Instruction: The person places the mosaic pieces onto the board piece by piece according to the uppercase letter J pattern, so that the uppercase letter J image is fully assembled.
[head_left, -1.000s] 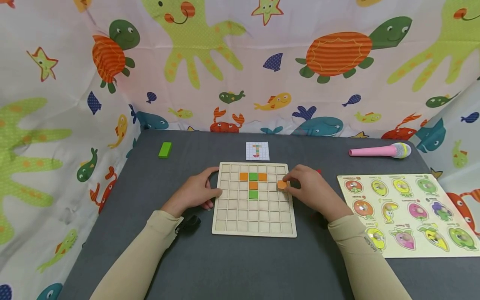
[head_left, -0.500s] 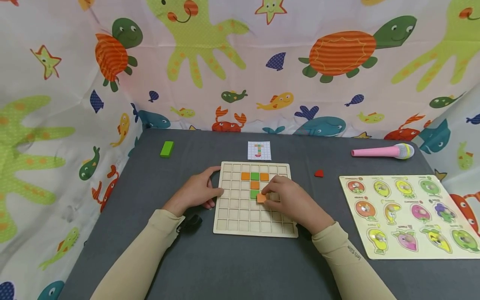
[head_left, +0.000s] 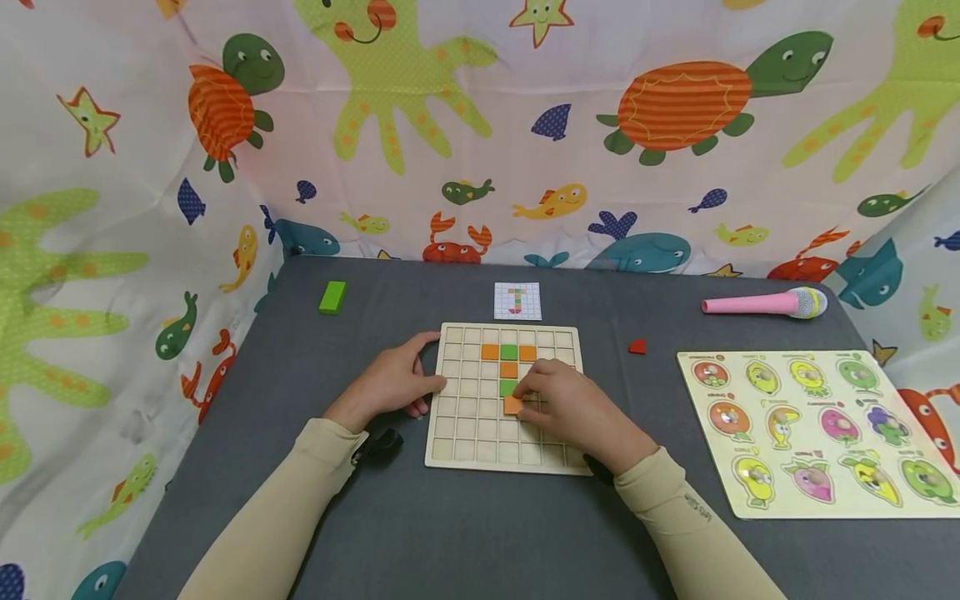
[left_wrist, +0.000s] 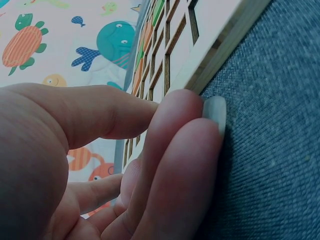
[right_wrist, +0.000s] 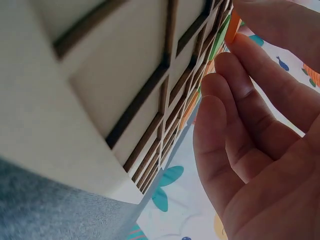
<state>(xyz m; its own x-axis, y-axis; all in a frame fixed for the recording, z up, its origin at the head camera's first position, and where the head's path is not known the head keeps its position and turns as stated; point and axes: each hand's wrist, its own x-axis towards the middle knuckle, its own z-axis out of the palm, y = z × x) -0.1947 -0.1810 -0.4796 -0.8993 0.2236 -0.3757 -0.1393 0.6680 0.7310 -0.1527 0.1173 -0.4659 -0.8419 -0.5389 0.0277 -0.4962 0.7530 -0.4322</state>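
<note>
1. The held orange tile [head_left: 512, 405] is over the gridded wooden board [head_left: 468, 454], just on the near side of a green tile [head_left: 507, 388] and roughly in line with it, a touch to the right. It is square, so no long axis shows.
2. The right hand [head_left: 573, 410] pinches it between thumb and forefinger, reaching in from the right; the right wrist view suggests the tile is raised above the grid. Whether any edge touches cannot be told.
3. The left hand [head_left: 390, 379] is farther from the tile, thumb and fingers gathered at the board's left edge; whether they pinch or merely press cannot be told.
4. The right fingertips hide squares just right of the tile.
5. Beyond the board lies a pattern card [head_left: 517, 301]; a red piece [head_left: 637, 347] and a fruit puzzle [head_left: 808, 433] lie to the right, a green block [head_left: 332, 297] far left.
</note>
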